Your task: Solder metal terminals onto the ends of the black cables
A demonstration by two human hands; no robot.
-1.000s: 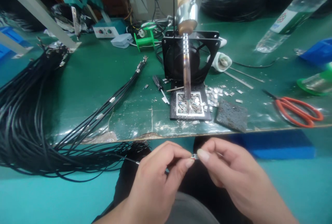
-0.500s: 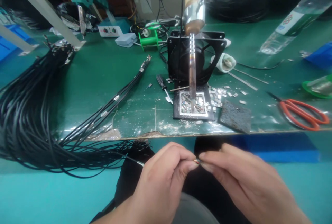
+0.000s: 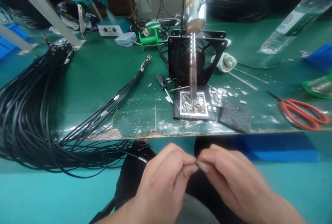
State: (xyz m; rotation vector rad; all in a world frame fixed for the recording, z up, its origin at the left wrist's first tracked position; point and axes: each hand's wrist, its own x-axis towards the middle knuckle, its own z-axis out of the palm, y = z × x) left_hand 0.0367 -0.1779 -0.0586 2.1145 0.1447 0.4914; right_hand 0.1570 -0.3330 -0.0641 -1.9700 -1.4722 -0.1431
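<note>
Both hands are working below the bench edge, over the lap. Left hand (image 3: 166, 179) pinches the end of a thin black wire (image 3: 135, 156); its silver crimp ferrule (image 3: 142, 160) shows just left of the fingers. Right hand (image 3: 228, 179) is closed fingertip-to-fingertip against the left, thumb and index pressed tight on the wire tip. Whatever small part sits between them is fully covered, so I can't tell what it is.

Risks, as I judge them:
- The part is tiny and the grip is blind; a slip drops it into the lap or onto the floor.
- The wire trails back into the big black cable bundle (image 3: 28, 113) hanging off the green bench (image 3: 103, 68). A snag there would tug the tip out of the pinch.
- The soldering iron (image 3: 192, 61) hangs tip-down over the black tray of metal terminals (image 3: 193, 103), with the fan (image 3: 197, 56) behind it. Bringing the wire up carelessly puts fingers close to the barrel.
- Red-handled scissors (image 3: 301, 111) and the dark sponge pad (image 3: 235, 116) lie right of the tray, clear of the hands.

Versus half a second back: a glint of metal showed between the fingertips then; now the pinch has closed over it. Hands have also shifted slightly left, and the ferrule sits nearer the left knuckles.
</note>
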